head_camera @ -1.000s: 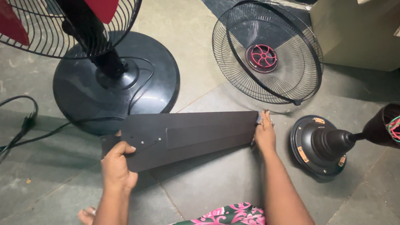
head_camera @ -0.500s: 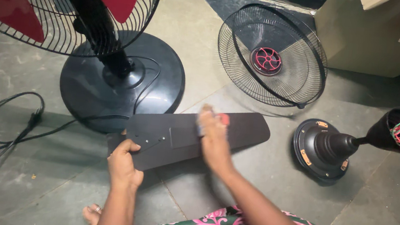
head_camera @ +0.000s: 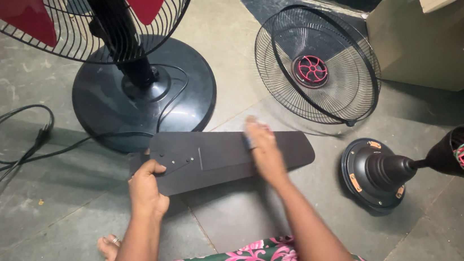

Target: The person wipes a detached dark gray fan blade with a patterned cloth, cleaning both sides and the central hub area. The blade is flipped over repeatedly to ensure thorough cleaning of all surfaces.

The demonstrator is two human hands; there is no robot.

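A long dark brown fan blade (head_camera: 218, 155) lies flat on the stone floor in front of me. My left hand (head_camera: 146, 187) grips its near left end, thumb on top. Resting flat on the middle of the blade, my right hand (head_camera: 261, 147) is blurred; whether something small is under its fingers I cannot tell.
A black pedestal fan with red blades and a round base (head_camera: 145, 91) stands at the left, its cable (head_camera: 12, 149) looping over the floor. A loose wire guard (head_camera: 317, 65) lies behind the blade. A black motor with coloured wires (head_camera: 386, 174) sits at the right, cardboard boxes (head_camera: 439, 42) behind.
My right hand slid from the blade's right tip leftwards to its middle. My left hand kept its hold on the left end. The camera view shifted slightly.
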